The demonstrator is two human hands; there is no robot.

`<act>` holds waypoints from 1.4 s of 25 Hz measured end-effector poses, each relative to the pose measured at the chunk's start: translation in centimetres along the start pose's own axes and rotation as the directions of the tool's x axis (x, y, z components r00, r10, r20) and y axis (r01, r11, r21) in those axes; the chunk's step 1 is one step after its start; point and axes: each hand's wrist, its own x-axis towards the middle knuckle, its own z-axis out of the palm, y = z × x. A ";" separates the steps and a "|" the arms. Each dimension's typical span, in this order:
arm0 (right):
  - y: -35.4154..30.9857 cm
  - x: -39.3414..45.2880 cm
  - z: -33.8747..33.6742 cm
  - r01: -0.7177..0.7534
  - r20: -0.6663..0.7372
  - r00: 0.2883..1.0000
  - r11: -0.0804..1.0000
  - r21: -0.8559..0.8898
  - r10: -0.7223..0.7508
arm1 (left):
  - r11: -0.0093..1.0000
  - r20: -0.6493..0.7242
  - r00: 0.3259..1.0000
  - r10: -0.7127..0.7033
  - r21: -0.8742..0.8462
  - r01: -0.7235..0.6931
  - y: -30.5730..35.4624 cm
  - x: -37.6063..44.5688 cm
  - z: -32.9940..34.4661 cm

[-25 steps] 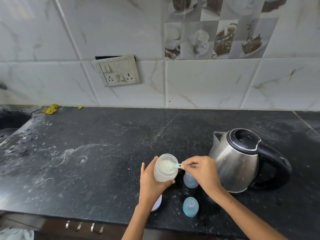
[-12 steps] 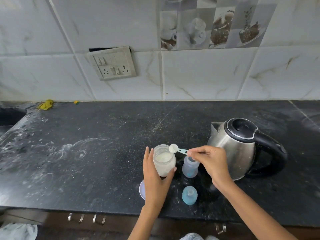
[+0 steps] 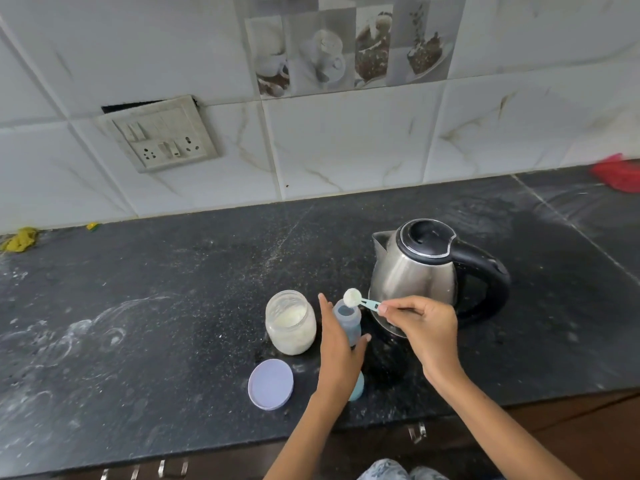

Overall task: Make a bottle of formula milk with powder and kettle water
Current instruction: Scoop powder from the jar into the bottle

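Note:
A small blue baby bottle (image 3: 348,322) stands open on the black counter (image 3: 156,306), with my left hand (image 3: 337,355) wrapped around its lower part. My right hand (image 3: 420,327) pinches the handle of a light blue scoop (image 3: 360,300); its bowl, heaped with white powder, hovers over the bottle's mouth. An open glass jar of powder (image 3: 290,322) stands just left of the bottle. The steel kettle (image 3: 426,271) with black lid and handle stands behind my right hand.
The jar's lilac lid (image 3: 270,383) lies flat near the counter's front edge. A blue bottle cap (image 3: 356,388) sits partly hidden under my left wrist. A socket plate (image 3: 159,133) is on the tiled wall, a red cloth (image 3: 618,171) at far right, yellow scraps (image 3: 20,239) far left.
My left hand let go of the powder jar and took hold of the bottle. My right hand lifted the filled scoop out of the jar and carried it right, over the bottle's mouth.

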 end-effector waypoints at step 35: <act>0.0 2.6 -0.8 0.597 0.357 0.802 0.669 -0.442 -0.479 | 0.996 -0.023 0.998 0.063 0.070 -0.061 0.6 2.2 -2.2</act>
